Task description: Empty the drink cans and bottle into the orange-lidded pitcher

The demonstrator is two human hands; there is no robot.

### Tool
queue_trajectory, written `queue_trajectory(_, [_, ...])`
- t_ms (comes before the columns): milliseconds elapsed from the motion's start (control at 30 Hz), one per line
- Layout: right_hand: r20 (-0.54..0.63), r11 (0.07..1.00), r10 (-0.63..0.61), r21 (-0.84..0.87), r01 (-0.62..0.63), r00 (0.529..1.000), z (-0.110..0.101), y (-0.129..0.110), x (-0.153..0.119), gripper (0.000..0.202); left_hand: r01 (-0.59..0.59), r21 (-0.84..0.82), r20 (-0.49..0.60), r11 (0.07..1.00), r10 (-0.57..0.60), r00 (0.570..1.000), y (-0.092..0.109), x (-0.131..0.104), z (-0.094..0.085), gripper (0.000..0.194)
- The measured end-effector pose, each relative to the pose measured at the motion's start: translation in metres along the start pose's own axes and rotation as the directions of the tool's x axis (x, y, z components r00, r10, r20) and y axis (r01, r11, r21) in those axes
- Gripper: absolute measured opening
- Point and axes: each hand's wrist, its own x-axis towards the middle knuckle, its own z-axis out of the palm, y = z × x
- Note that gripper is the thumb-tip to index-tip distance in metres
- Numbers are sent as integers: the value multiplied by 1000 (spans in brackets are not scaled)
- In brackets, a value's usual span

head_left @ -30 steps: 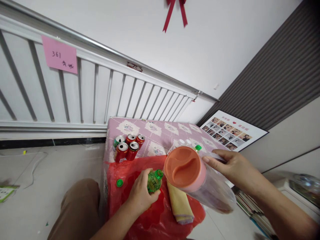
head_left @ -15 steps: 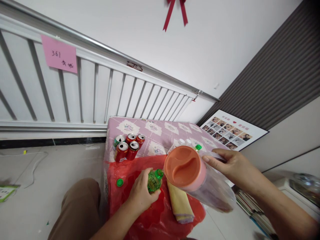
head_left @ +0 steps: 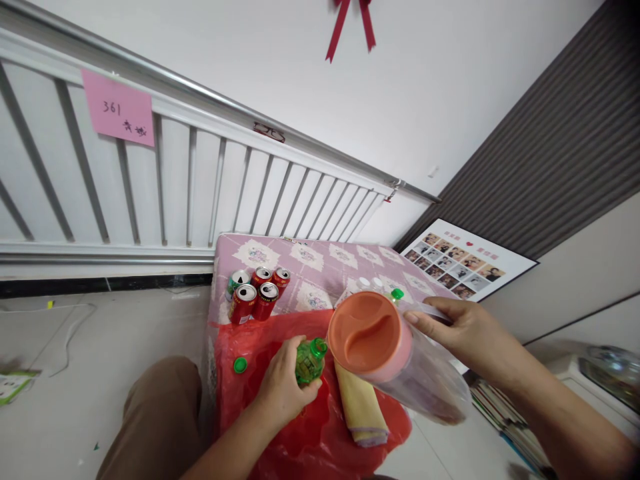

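My left hand (head_left: 286,383) is wrapped round a green bottle (head_left: 309,363), uncapped and upright or nearly so. With my right hand (head_left: 457,327) I hold the handle of a clear pitcher (head_left: 430,387), tilted so that its orange lid (head_left: 366,332) is beside the bottle's mouth. A little brown liquid shows low in the pitcher. A thin stream seems to run between spout and bottle. Below lies a folded yellow cloth (head_left: 361,407) on red plastic (head_left: 235,413). A green cap (head_left: 240,365) rests on the plastic, left of my left hand.
Several opened cans (head_left: 243,303) stand at the left of the table (head_left: 330,257) with its pink patterned cloth. Another green-capped bottle (head_left: 397,294) is behind the pitcher. A white radiator (head_left: 200,180) runs along the wall. A photo board (head_left: 467,260) leans at the right.
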Motion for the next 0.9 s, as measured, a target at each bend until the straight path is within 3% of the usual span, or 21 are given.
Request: queue_trajectory(900, [-3, 1000, -3, 15, 3, 1000, 1, 2, 2, 54, -15, 9, -12, 1000, 15, 1000, -1, 0, -2, 70])
